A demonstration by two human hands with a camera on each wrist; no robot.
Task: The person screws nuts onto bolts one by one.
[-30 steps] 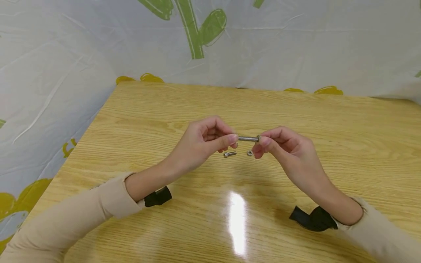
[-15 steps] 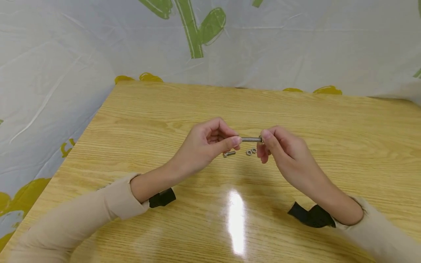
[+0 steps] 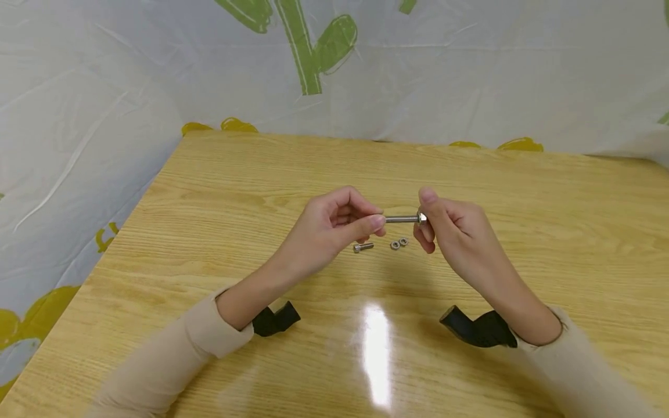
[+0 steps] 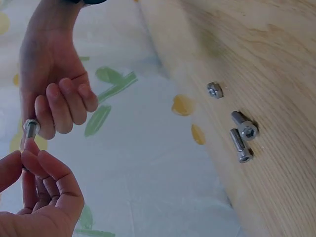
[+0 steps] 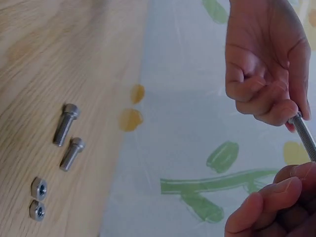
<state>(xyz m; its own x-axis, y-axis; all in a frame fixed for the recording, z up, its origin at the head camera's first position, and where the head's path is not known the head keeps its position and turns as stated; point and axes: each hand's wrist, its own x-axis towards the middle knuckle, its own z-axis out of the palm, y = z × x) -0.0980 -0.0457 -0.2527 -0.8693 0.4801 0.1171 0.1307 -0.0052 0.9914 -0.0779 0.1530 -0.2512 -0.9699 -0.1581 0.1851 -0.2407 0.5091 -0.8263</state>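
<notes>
My left hand (image 3: pixel 342 223) pinches one end of a long steel bolt (image 3: pixel 401 219) between thumb and fingers, above the table. That end is hidden by the fingertips. A hex nut (image 3: pixel 422 218) sits on the bolt's other end, against the curled fingers of my right hand (image 3: pixel 460 232). The right thumb is raised just above the nut. In the left wrist view, the nut shows as a ring beside the right index finger. On the table below lie two loose hex nuts (image 3: pixel 399 243) side by side and a short socket-head bolt (image 3: pixel 363 247).
A larger socket-head bolt (image 5: pixel 65 124) lies beside the short one, visible in both wrist views. Wood-grain tabletop (image 3: pixel 251 168) surrounds the hands. Behind it hangs a pale flower-print cloth (image 3: pixel 444 75). Black straps (image 3: pixel 478 330) stick out under the wrists.
Both hands have shifted slightly right with the bolt. The right thumb has rolled upward off the nut, which now shows plainly. The second loose nut on the table has come into view.
</notes>
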